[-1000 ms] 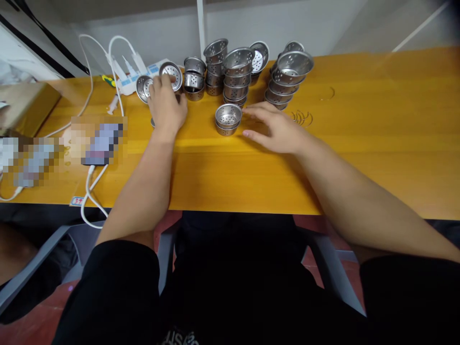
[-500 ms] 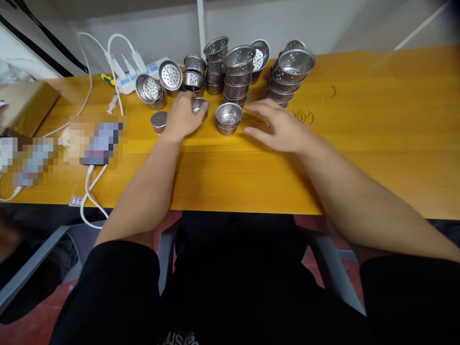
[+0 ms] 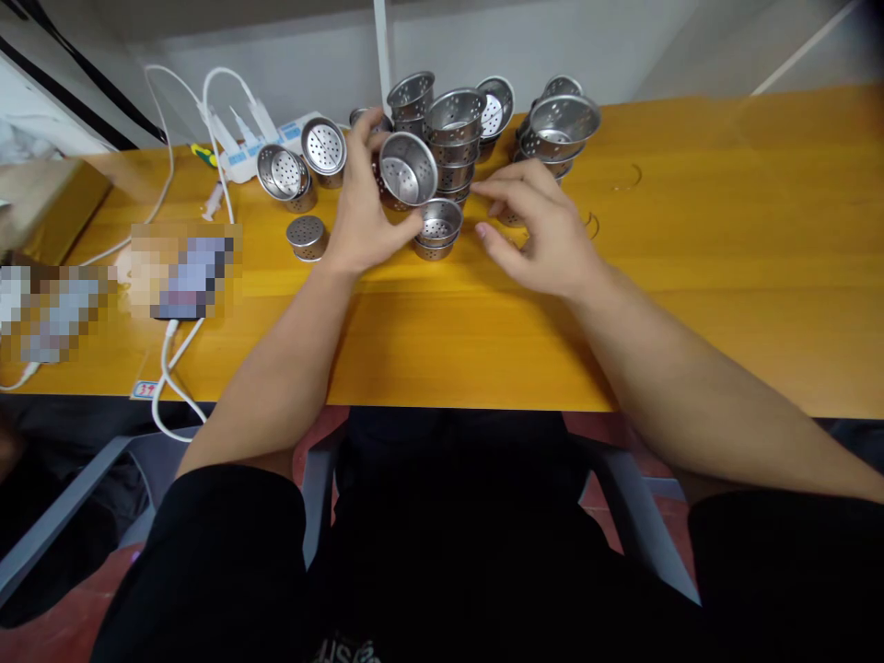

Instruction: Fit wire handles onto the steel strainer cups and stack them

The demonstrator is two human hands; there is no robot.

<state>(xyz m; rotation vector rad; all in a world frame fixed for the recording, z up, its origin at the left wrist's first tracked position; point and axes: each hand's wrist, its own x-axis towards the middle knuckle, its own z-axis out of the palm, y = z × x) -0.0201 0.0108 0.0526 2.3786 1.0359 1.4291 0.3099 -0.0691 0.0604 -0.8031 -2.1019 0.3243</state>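
My left hand [image 3: 363, 207] is curled round the side of a perforated metal cup [image 3: 407, 170], raised above the table with its mouth tipped towards me. Below it stand two nested small perforated cups [image 3: 437, 226], close to my left thumb. To the right of these, my right hand [image 3: 542, 226] hovers with thumb and fingers apart, holding nothing. Behind my hands rises a tall stack of the same cups [image 3: 454, 129], and another stack [image 3: 558, 129] stands further right. An upside-down cup [image 3: 307, 238] sits left of my left wrist.
More cups [image 3: 283, 173] stand at the back left, beside a white power strip [image 3: 249, 161] with plugged-in cables. A phone [image 3: 194, 276] lies on the left with its white cable hanging over the table's edge. Thin curved wires [image 3: 627, 180] lie on the right. A cardboard box [image 3: 59, 207] is far left.
My left hand has risen a little, and a tilted cup now shows in its grasp. My right hand has shifted slightly, its fingers more bent.
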